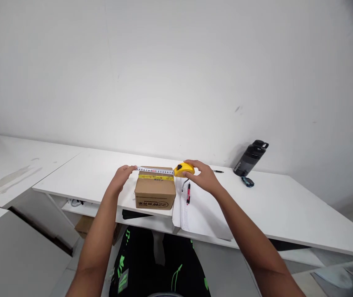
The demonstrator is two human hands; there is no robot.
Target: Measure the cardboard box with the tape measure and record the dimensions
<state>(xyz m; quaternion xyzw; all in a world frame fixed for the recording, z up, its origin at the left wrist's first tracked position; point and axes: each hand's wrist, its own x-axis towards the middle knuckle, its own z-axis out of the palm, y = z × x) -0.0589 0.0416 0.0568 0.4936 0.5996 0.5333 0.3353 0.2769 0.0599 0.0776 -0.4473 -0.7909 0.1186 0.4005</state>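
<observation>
Yellow tape measure [184, 169] sits in our right hand [205, 177], at the right side of a cardboard box [154, 187]; thumb and fingers close round the case from opposite sides. Our left hand [121, 177] is just off the box's left side, fingertips pinching the outer end of the tape blade [156, 170]; the very tip is hidden by the fingers. Between our hands the blade runs straight across the box top, close to the far edge, its printed numbers facing up.

Box: closed, by the front edge of a white desk [266, 206], dark printing on the side toward us, a strip of yellow packing tape [156, 177] along the top, just on our side of the blade. Whether the case touches the box, we cannot tell.

Below our right hand, a dark cord [183, 185] curves down from near the case. Beside it, a red-and-black pen [189, 194] lies on white paper [205, 212] that reaches the desk's front edge. Just beyond our right wrist, a black pen [218, 171].

Farther right, a black bottle [250, 159] with a looped cap stands near the white wall [176, 82]; a small dark round object [247, 182], too small to identify, lies at its foot. Under the desk to our left, a pale cable [76, 202] on a shelf [92, 209], and a second carton [84, 225] lower down, partly behind our forearm.
</observation>
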